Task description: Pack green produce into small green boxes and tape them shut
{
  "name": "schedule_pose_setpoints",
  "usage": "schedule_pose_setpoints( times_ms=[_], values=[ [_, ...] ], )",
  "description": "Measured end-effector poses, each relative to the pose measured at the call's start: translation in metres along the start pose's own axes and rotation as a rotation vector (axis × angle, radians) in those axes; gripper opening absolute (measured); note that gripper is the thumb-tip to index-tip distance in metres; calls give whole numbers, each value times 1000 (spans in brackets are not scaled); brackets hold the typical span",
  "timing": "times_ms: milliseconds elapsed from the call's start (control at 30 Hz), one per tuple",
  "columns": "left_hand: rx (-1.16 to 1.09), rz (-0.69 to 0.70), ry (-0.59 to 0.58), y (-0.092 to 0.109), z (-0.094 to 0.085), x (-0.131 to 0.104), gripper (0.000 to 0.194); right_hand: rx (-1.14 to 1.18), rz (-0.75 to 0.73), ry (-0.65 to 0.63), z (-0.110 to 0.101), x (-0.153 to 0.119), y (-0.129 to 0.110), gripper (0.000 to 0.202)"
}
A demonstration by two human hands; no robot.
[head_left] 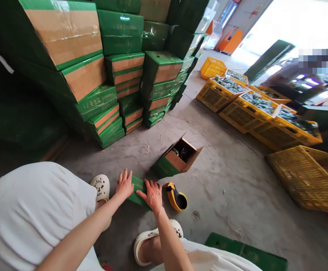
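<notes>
My left hand [124, 184] and my right hand [153, 194] both press flat, fingers spread, on a small green carton [138, 188] lying on the concrete floor between my feet. Just right of my right hand lies a yellow tape dispenser [176, 196] on its side. Beyond it stands a green and brown carton [177, 158] tipped at an angle with its flaps open and dark contents inside.
Tall stacks of green and brown cartons [124, 67] fill the left and back. Yellow plastic crates [245, 107] with produce line the right, and an empty one [307, 177] sits nearer. A flat green carton [245, 254] lies at bottom right.
</notes>
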State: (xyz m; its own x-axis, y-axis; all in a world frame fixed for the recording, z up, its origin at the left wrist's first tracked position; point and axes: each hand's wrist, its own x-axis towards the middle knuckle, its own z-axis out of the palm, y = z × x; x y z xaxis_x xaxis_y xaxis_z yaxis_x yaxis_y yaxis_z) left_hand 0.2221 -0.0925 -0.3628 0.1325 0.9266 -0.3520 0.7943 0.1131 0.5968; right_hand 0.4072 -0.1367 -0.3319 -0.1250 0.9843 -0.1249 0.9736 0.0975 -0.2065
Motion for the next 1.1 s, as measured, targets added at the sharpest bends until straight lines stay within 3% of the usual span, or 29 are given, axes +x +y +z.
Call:
schedule_pose_setpoints(
  times_ms=[67, 133, 233, 367, 533, 867, 933, 1033, 1100],
  values=[
    [159, 184, 32, 7, 11, -15, 71, 12, 0, 26, 0, -4, -2, 58],
    [282, 264, 83, 12, 21, -25, 68, 33, 16, 55, -1, -7, -4, 52],
    [327, 189, 194, 11, 30, -30, 64, 54, 38, 76, 0, -7, -5, 46],
    [357, 243, 253, 6, 31, -30, 65, 14, 130, 22, 0, 3, -10, 45],
    [369, 256, 256, 2, 29, -34, 70, -14, 252, -3, 5, 15, -21, 48],
    [410, 273, 193, -4, 29, -28, 73, -12, 267, 128, 15, 16, -24, 42],
    [437, 345, 143, -6, 30, -32, 81, -35, 259, 154, 15, 15, -25, 43],
    [469, 484, 61, -9, 40, -39, 115, -48, 247, 178, 18, 14, -24, 43],
    [490, 521, 56, -10, 49, -41, 126, -21, 225, 170, 20, 14, -20, 43]
  ],
)
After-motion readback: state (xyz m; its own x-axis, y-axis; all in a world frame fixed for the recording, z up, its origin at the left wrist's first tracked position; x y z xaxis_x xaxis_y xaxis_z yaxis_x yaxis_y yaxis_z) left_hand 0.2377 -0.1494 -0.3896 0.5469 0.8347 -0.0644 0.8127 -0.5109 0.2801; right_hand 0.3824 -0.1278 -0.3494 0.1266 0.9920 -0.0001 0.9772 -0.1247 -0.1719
